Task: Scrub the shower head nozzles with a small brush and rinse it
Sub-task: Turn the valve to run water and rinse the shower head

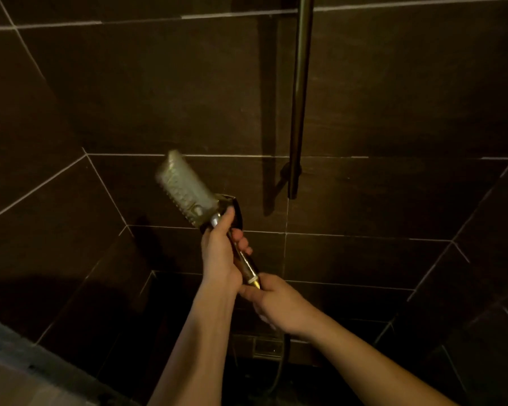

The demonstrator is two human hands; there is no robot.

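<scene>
Shower head (185, 190) is held up in front of the person, rectangular face w/ nozzle rows turned toward the camera, blurred so prob moving. No brush visible anywhere; can't tell if scrubbing is done or not started.

Nearest: right hand (276, 303), lowest of the two, fingers pinched round the brass-coloured end of the handle (245, 266) where the hose (280, 367) joins. Hose drops away below the right hand toward the floor. Prob steadying the base or working the hose joint, can't tell which.

Just above it: left hand (220, 253), wrapped round the handle mid-way, thumb up along the neck just under the head. That grip looks like it sets the angle, so the nozzle face points back at the person for inspection or access. Hands nearly touching, one stacked over the other on the same handle.

Beyond the hands: dark tiled wall (129, 98) w/ pale grout lines. Up and right of the left hand, vertical slide rail (299, 98) w/ its lower wall mount; shower head is off the rail, well apart from it. No water visible from the nozzles, lighting dim so not certain.

Lower left, near edge: pale ledge or frame (21, 373), unclear what.
</scene>
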